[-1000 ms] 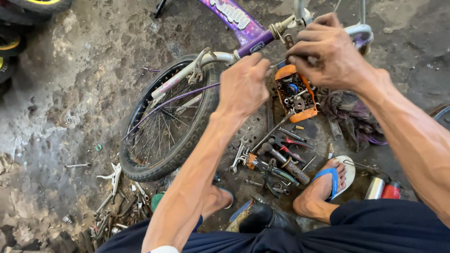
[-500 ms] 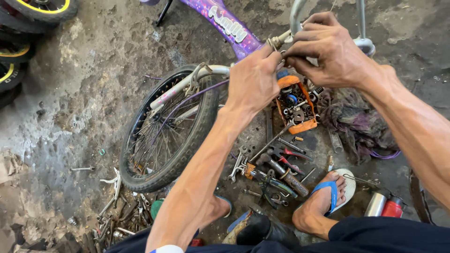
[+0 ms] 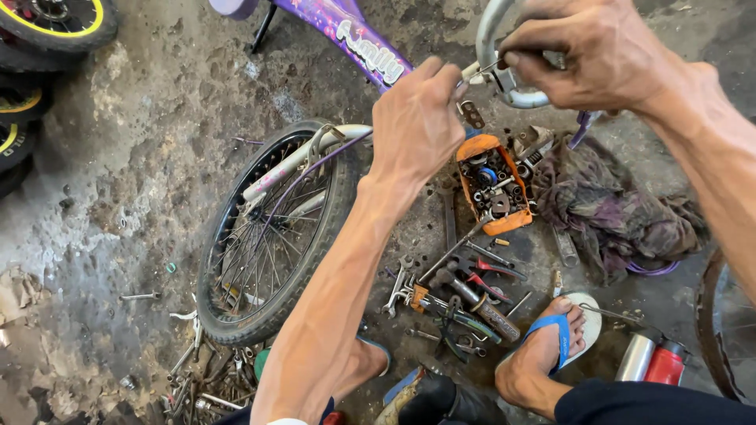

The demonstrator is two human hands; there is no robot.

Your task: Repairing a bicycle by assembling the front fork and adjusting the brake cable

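Purple bicycle frame lies on the concrete floor, its front wheel below. Right hand pinches a thin cable end against the silver handlebar, grip closed on it. Left hand is curled at the stem just beside; what it holds cannot be told. Orange parts tray and scattered tools lie beneath.

The view has closed in on both hands.
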